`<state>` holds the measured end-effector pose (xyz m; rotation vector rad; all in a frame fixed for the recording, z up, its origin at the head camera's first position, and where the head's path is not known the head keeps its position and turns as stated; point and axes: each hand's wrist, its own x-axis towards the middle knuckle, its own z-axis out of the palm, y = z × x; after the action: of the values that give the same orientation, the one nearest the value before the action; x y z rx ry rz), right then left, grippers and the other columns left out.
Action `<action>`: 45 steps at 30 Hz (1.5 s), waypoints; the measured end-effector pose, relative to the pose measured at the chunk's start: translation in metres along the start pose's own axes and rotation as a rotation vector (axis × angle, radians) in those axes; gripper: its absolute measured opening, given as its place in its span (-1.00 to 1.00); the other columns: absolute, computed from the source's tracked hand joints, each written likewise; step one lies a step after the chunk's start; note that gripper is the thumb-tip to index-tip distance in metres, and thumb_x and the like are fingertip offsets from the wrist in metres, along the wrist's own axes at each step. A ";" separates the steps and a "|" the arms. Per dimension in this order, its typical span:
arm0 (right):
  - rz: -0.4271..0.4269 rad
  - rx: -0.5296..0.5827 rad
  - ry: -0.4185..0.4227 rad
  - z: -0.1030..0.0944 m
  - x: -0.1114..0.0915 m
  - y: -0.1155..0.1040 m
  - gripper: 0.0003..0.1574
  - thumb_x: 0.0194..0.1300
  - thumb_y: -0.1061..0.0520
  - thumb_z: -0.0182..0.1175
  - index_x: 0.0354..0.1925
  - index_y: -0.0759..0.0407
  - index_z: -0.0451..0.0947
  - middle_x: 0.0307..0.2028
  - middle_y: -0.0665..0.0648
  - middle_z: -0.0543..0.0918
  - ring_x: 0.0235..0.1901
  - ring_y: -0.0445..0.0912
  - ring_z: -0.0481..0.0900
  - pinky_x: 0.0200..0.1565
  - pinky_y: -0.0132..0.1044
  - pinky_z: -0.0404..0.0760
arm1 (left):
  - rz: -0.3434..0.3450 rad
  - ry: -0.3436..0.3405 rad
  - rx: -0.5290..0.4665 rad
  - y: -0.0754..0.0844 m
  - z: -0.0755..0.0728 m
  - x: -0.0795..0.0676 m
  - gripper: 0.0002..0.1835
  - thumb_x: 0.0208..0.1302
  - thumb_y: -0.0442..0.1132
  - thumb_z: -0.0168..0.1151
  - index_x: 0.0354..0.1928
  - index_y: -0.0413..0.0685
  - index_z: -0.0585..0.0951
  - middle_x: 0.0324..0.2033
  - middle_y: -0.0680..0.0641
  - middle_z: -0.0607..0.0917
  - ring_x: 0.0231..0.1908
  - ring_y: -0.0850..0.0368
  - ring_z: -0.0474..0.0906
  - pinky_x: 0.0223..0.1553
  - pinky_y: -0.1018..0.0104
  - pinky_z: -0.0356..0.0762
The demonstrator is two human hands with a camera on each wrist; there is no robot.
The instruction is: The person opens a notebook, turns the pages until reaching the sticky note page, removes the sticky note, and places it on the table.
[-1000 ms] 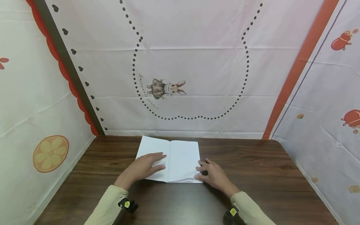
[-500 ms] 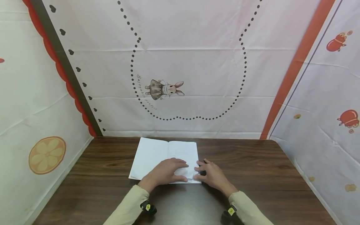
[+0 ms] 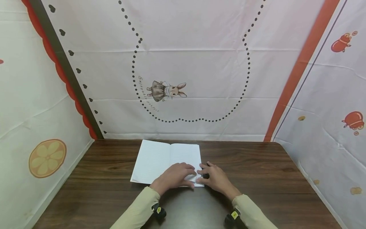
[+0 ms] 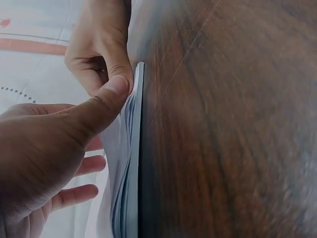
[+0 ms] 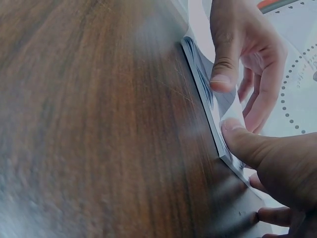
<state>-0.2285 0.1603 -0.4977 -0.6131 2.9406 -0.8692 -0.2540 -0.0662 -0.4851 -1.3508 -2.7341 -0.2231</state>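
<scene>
Room to pass: tabletop (image 3: 257, 171) left of the notebook (image 3: 170, 159), beyond the right hand (image 3: 217, 179), and between the forearms (image 3: 134, 210); left page (image 3: 148, 162) open from above. Obstructions: left hand (image 3: 175, 175) over the right page's near part; raised sheet (image 5: 233, 111) beside it; cloth back wall (image 3: 217, 86).

A dark wood-grain table (image 3: 257, 171) lies under the fingers (image 4: 79, 195); beyond them hangs a white cloth (image 3: 200, 73) with a skirted rabbit print (image 3: 166, 91), an orange-slice print (image 3: 47, 158) to their left, a red printed figure (image 3: 353, 120) to their right.
</scene>
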 end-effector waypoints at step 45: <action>0.045 -0.018 -0.016 0.004 -0.006 0.002 -0.11 0.13 -0.24 0.47 0.34 0.10 0.55 0.37 0.12 0.52 0.46 0.32 0.27 0.34 0.42 0.26 | -0.291 0.761 0.208 -0.014 -0.059 -0.070 -0.83 0.17 -0.23 0.47 -0.48 -0.03 0.65 -0.11 -0.07 0.77 -0.18 0.02 0.73 -0.30 0.22 0.71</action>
<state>-0.2235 0.1619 -0.5032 -0.5495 2.9390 -0.8306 -0.2220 -0.1394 -0.4376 -0.6208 -2.1981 -0.3664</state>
